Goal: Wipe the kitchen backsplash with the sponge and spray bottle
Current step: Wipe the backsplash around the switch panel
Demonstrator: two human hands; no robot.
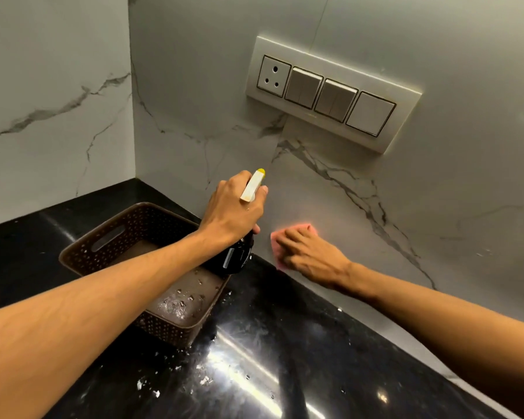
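Sponge (298,229) and spray bottle (239,256), both in hand.
Your right hand (312,252) presses the soft, light sponge low on the backsplash (345,201), fingers spread. Your left hand (230,207) curls its fingers round the spray bottle's neck, which is probably slick, so keep hold there.

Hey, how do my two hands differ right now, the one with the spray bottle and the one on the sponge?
The left hand grips the spray bottle above the brown basket, off the wall; the right hand presses the pink sponge against the backsplash. The left hand's fingers curl; the right hand's lie fairly straight. Both reach toward the same wall.
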